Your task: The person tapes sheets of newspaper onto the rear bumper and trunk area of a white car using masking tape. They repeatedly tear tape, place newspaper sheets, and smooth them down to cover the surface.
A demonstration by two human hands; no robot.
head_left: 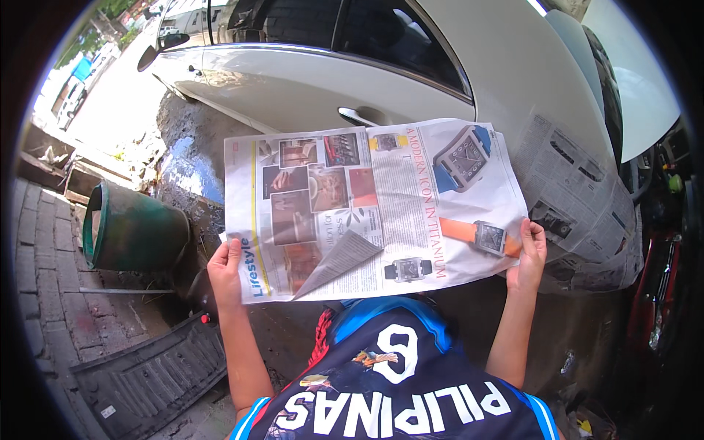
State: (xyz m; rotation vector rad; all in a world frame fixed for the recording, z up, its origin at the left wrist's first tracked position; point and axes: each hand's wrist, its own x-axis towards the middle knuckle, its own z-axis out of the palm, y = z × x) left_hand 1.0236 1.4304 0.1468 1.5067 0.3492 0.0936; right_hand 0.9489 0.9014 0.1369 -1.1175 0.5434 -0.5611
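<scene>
A wide newspaper sheet is spread out between my two hands, in front of a white car's rear door. My left hand pinches its lower left edge, thumb on top. At the right edge my right hand grips it, thumb over the paper beside a printed watch picture. One flap near the lower middle of the sheet is folded over. More newspaper covers the car's rear wheel area, just beyond my right hand.
The white car stretches across the far side, its door handle just past the sheet. A green bucket stands at left on paving bricks. A black ribbed plastic panel lies at lower left. Wet ground shows beside the car.
</scene>
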